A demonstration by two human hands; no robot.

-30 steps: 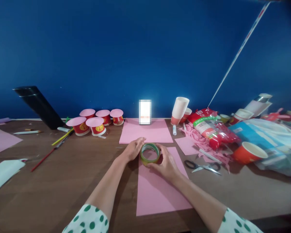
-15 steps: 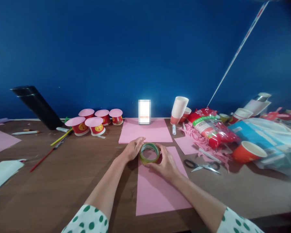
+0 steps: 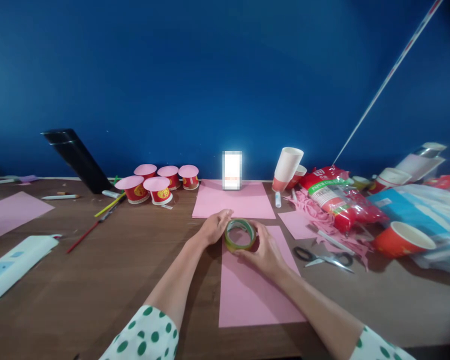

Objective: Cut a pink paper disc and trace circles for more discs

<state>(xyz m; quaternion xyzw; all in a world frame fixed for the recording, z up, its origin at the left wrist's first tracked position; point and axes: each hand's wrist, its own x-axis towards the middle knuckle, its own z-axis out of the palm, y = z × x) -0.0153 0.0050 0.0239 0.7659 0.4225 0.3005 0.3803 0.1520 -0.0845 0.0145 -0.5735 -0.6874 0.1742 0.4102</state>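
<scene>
A roll of tape point(image 3: 230, 245) with a green core is tilted above a sheet of pink paper point(image 3: 253, 297). My right hand point(image 3: 266, 252) is closed on the roll's right side, thumb at the front and fingers behind. At the roll's upper left edge is my left hand point(image 3: 214, 227), its fingers pressed together against the tape; their tips are partly hidden. Just beyond both hands lies a stack of pink paper point(image 3: 210, 200), with a phone-like upright thing point(image 3: 232, 171), bright and pixelated, at its back. Scissors point(image 3: 324, 260) rest right of the near sheet.
Several red paper cups with pink discs on top point(image 3: 157, 192) stand back left, near a tilted black bottle point(image 3: 78, 162). A power strip point(image 3: 18, 267) lies at left. To the right are stacked cups point(image 3: 288, 167), a red plastic bag point(image 3: 328, 197), pink paper strips and an orange cup point(image 3: 403, 240).
The whole view has shifted, so everything sits somewhat further right, and more of the power strip shows. My hands keep nearly the same hold around the roll of tape.
</scene>
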